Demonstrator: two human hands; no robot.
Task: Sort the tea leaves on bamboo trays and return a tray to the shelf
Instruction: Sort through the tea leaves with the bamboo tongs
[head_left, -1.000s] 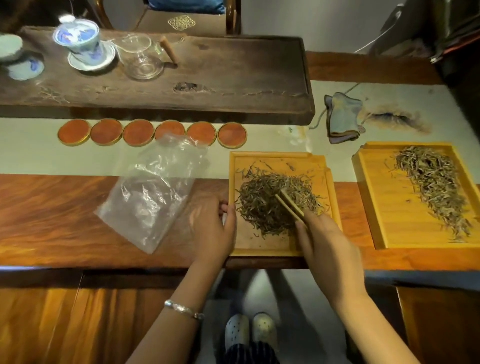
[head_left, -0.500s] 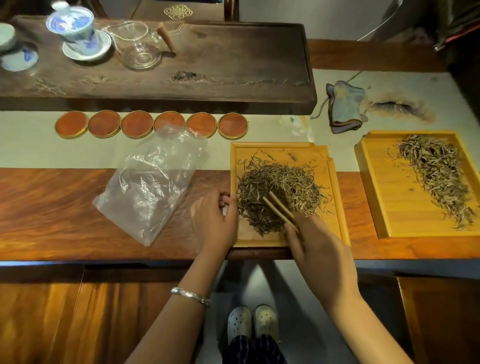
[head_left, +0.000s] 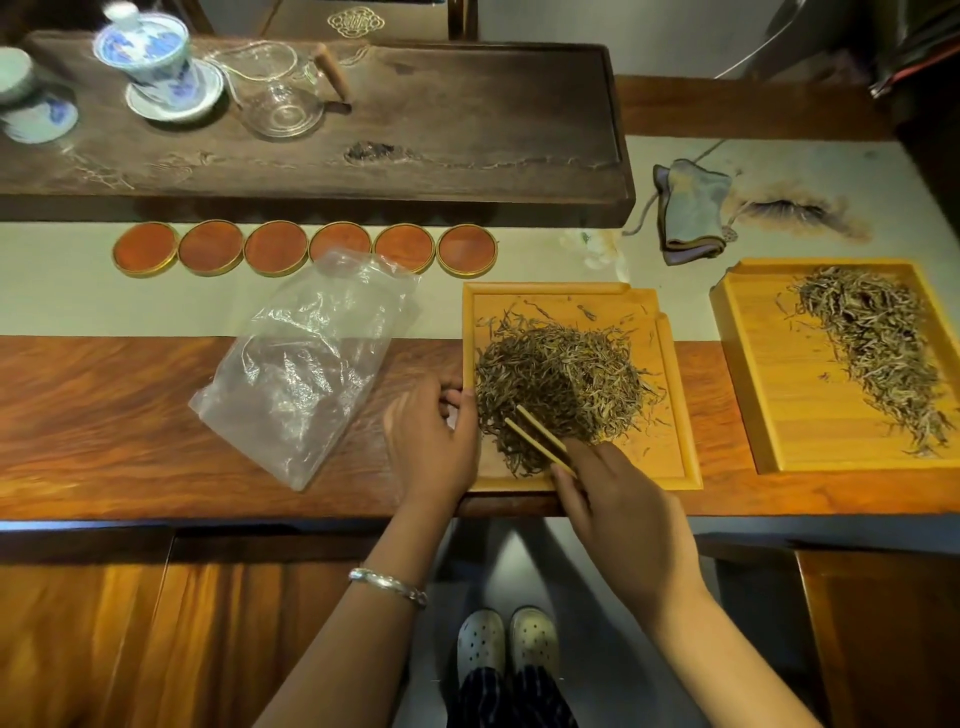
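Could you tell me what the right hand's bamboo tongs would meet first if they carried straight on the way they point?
The tongs in the right hand point up-left into the tea pile, probably touching it already; depth is unclear.
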